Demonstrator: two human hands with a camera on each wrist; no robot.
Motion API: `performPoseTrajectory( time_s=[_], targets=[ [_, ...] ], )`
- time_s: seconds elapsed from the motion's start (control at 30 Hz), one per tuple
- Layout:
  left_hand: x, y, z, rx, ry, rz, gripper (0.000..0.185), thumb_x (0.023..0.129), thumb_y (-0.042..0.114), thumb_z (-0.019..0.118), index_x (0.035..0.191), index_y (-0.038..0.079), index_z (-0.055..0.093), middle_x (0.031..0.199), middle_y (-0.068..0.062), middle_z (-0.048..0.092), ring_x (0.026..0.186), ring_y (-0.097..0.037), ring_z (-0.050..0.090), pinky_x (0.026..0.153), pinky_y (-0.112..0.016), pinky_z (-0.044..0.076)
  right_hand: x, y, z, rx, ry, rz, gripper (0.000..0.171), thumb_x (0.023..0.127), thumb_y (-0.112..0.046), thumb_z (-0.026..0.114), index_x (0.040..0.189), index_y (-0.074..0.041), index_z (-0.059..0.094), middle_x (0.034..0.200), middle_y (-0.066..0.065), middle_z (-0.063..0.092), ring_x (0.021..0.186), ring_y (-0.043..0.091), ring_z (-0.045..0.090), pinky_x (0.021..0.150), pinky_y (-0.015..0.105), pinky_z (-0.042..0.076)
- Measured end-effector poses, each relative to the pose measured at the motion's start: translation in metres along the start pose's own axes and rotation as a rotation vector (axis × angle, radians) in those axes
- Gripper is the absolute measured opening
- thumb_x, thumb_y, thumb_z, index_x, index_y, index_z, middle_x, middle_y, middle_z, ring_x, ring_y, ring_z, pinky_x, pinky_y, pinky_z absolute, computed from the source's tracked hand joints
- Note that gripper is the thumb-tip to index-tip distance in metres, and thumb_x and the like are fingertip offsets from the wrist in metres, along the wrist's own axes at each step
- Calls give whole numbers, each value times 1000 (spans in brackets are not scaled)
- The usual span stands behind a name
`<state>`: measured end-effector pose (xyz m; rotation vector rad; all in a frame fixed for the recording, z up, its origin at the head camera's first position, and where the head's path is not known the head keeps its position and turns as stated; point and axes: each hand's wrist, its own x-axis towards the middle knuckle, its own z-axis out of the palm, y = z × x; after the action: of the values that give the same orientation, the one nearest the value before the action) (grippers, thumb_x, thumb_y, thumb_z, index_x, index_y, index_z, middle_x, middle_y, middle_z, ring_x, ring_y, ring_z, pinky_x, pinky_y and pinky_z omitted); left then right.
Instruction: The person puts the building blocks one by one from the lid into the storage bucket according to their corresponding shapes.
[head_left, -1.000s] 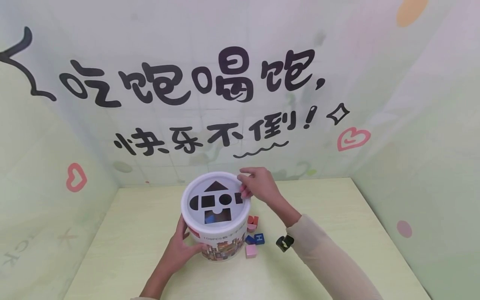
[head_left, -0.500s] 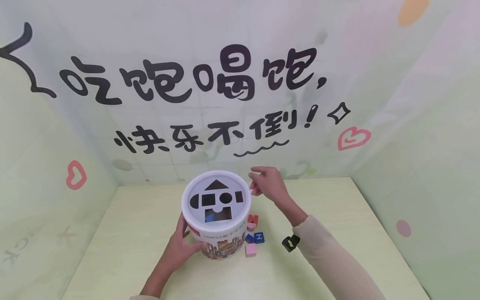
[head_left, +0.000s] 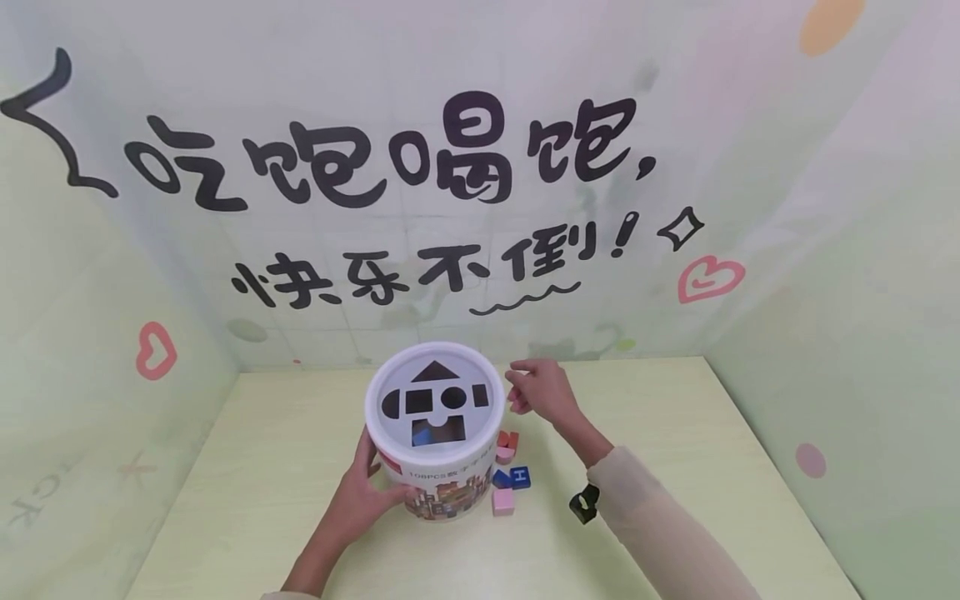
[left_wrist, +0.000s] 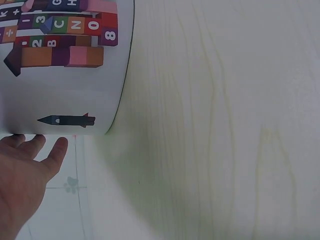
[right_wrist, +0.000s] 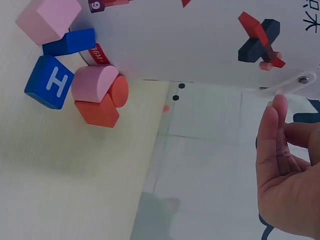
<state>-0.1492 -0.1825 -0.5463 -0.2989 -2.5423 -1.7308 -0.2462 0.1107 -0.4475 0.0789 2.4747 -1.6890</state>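
By bucket [head_left: 438, 467] rim: L hand [head_left: 362, 497] steadies, R hand [head_left: 542, 390] clear.

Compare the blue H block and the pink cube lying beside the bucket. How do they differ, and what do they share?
Colour: the H block is blue; the pink cube is pale pink.
Marking: the H block shows a white letter H on its face, while the pink cube's visible faces are plain.
Place: the H block lies farther from the person; the pink cube lies nearer, apart from it.
Both are cube-shaped blocks on the table right of the bucket, untouched by either hand.
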Motion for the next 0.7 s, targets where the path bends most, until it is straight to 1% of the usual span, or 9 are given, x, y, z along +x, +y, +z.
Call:
performPoseTrajectory(
  time_s=[0.2, 0.3, 0.47, 0.53, 0.7],
  targets=[
    [0, -3, 1, 8, 4, 6, 122, 70, 25, 89, 155, 41, 3, 160, -8, 24, 143, -40, 29, 106, -61, 38, 1, 16, 3, -16, -18, 35, 38, 96, -16, 62, 130, 1, 60, 68, 13, 67, 50, 14, 63, 56, 29, 60],
    [1, -4, 0, 13, 5, 14, 123, 70, 24, 89, 155, 40, 3, 160, -10, 23, 143, -41, 28, 106, -62, 39, 2, 23, 4, -31, -31, 44, 39, 96, -17, 61, 131, 1, 59, 69, 13, 66, 51, 15, 63, 57, 29, 60],
    [1, -4, 0, 12, 5, 16, 122, 70, 24, 89, 155, 40, 3, 160, -10, 23, 143, -42, 28, 106, -62, 39, 1, 37, 5, -49, -44, 58, 40, 97, -18, 60, 131, 2, 59, 73, 17, 68, 52, 15, 63, 57, 28, 60],
    [1, -3, 0, 6, 5, 16, 122, 70, 24, 89, 156, 39, 4, 160, -10, 24, 143, -42, 28, 106, -62, 38, 1, 43, 6, -59, -50, 58, 40, 97, -18, 60, 132, 3, 58, 73, 16, 68, 52, 15, 63, 57, 28, 60],
    [0, -2, 0, 2, 1, 15, 122, 70, 22, 89, 156, 38, 3, 161, -10, 22, 143, -41, 27, 106, -62, 38, -1, 57, 8, -82, -67, 65, 41, 97, -16, 60, 131, 5, 57, 66, 9, 65, 52, 15, 63, 57, 28, 60]
  ],
)
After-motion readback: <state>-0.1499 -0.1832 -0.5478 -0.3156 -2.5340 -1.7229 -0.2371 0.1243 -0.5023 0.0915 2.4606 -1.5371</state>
